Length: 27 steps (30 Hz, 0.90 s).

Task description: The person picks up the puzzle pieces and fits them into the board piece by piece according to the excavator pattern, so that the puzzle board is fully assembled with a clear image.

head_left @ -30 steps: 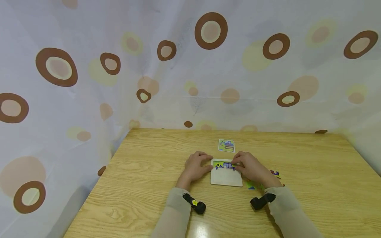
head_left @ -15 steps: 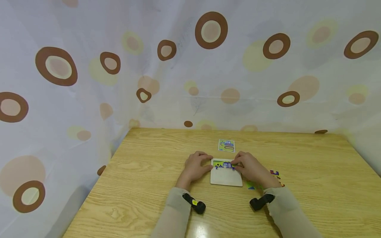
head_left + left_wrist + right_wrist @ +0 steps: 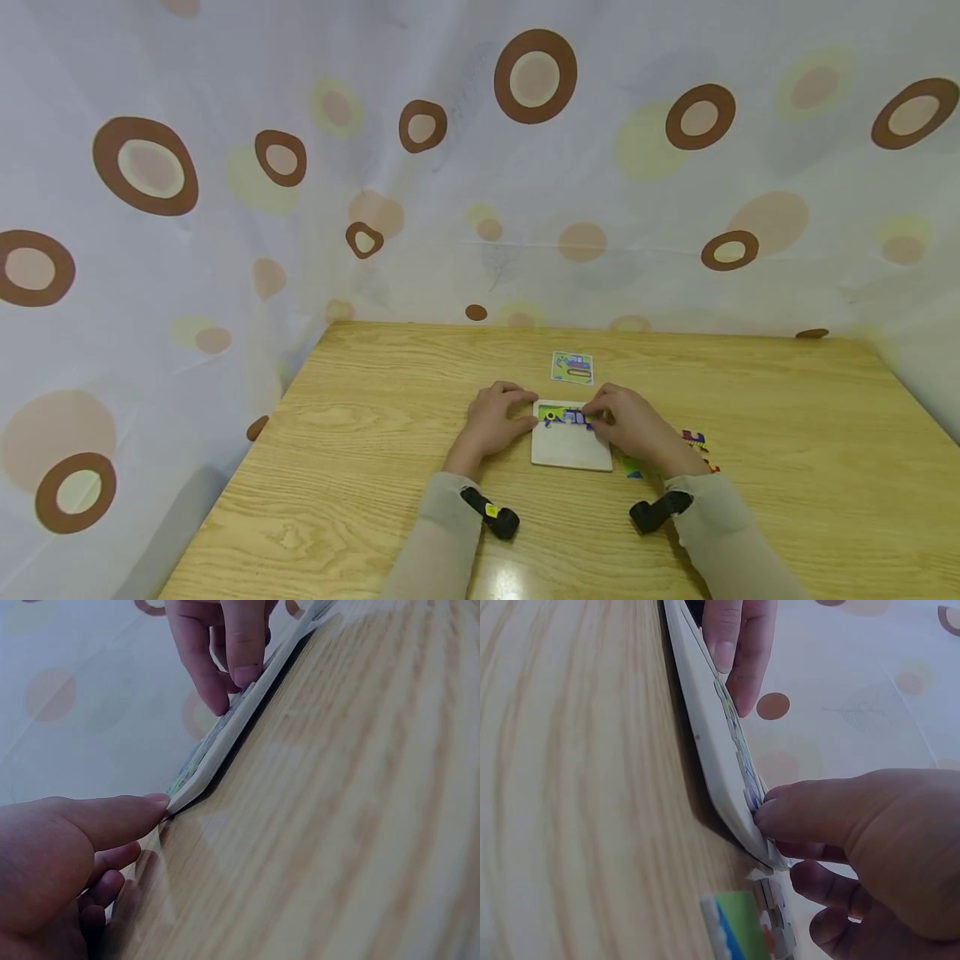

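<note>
A white puzzle tray (image 3: 572, 450) lies on the table, its far strip filled with joined jigsaw pieces (image 3: 558, 416) in green, blue and yellow. At the tray's left edge is my left hand (image 3: 497, 419); the thumb touches the near part of that edge and the index finger lies farther up. My right hand (image 3: 636, 423) pinches a puzzle piece (image 3: 754, 799) at the right end of the strip between thumb and index finger, which cover most of it. In the right wrist view, the other right fingers are curled beside the tray.
A small picture card (image 3: 572, 367) of a blue excavator lies beyond the tray. Loose puzzle pieces (image 3: 693, 437) lie to the right, partly under my right wrist; one green and blue piece (image 3: 741, 926) sits near the tray corner. A patterned curtain (image 3: 480, 167) hangs behind the table (image 3: 375, 400).
My right thumb and fingers shift very slightly at the right end of the strip. The left hand and tray stay in place.
</note>
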Tool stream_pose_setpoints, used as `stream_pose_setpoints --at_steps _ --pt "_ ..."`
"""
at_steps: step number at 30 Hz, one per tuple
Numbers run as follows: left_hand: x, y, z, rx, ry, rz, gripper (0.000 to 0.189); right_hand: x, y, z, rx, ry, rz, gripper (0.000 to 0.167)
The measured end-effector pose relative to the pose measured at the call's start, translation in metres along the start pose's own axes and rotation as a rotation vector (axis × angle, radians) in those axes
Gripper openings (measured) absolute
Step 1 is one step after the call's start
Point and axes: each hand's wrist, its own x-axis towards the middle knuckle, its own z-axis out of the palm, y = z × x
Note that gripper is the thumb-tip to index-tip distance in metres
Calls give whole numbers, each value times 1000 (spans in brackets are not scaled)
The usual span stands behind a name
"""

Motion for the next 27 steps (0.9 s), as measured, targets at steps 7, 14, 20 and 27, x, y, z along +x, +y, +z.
stream_pose_setpoints --at_steps 7,14,20,27 --pt "0 0 0 -2 6 -5 37 0 -1 -1 43 -3 28 22" --pt "1 0 1 15 12 -3 37 0 1 -2 31 -15 9 22" --pt "1 0 1 11 11 -4 37 -1 2 -6 43 -33 -9 22" --pt "0 0 1 13 13 -7 38 -3 1 -11 58 -36 -9 22"
